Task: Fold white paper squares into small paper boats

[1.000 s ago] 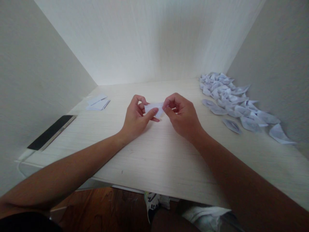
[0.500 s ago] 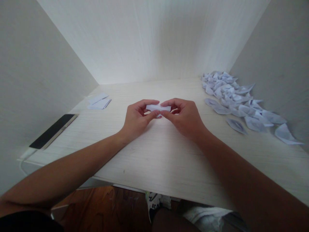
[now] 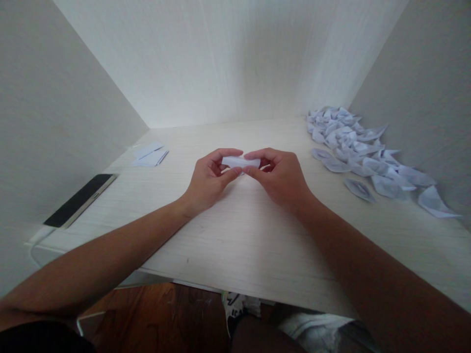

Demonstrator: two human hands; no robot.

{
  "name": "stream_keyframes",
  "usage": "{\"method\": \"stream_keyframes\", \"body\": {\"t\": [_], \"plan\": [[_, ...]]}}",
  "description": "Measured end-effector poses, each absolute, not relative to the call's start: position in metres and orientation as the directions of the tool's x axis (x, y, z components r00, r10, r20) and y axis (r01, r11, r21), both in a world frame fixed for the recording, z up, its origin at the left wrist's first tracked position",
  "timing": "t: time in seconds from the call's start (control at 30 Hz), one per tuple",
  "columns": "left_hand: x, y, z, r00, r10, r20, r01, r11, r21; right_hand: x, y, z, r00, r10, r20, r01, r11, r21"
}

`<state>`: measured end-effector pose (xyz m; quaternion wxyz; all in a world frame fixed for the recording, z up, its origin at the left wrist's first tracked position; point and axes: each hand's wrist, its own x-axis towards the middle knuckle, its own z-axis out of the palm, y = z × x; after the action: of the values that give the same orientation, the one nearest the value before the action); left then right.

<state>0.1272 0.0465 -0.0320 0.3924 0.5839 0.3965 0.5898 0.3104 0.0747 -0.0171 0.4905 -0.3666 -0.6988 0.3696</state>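
Between my two hands is a small folded piece of white paper (image 3: 235,161), held level above the middle of the table. My left hand (image 3: 210,175) pinches its left part with thumb and forefinger. On the right part, my right hand (image 3: 280,172) grips in the same way, and the two thumb tips nearly meet at the paper's lower edge. Fingers cover part of the folds, so their exact shape is hidden.
Along the right wall lies a heap of folded white paper pieces (image 3: 346,139), boat-like in shape. A small stack of flat paper sheets (image 3: 150,156) rests at the back left. Nearer on the left is a dark-faced phone (image 3: 80,200) with a white cable (image 3: 33,252).
The thumbs have shifted slightly along the paper's lower edge and the forefingers have risen a little. Both hands keep hold of the paper.
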Motion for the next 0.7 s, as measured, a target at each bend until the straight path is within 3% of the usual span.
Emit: {"method": "stream_keyframes", "body": {"t": [0.27, 0.43, 0.7], "plan": [[0.1254, 0.0482, -0.0307, -0.060, 0.939, 0.340, 0.054, -0.337, 0.940, 0.3116, 0.0776, -0.0230, -0.307, 0.840, 0.448, 0.285, 0.530, -0.799], [0.1273, 0.0490, -0.0284, -0.093, 0.940, 0.330, -0.023, -0.333, 0.943, 0.3135, 0.0790, -0.0236, -0.348, 0.816, 0.462, 0.298, 0.564, -0.770], [0.1180, 0.0521, -0.0278, 0.035, 0.971, 0.237, -0.057, -0.235, 0.970, 0.3152, 0.0804, -0.0231, -0.425, 0.804, 0.415, 0.257, 0.547, -0.797]]}}
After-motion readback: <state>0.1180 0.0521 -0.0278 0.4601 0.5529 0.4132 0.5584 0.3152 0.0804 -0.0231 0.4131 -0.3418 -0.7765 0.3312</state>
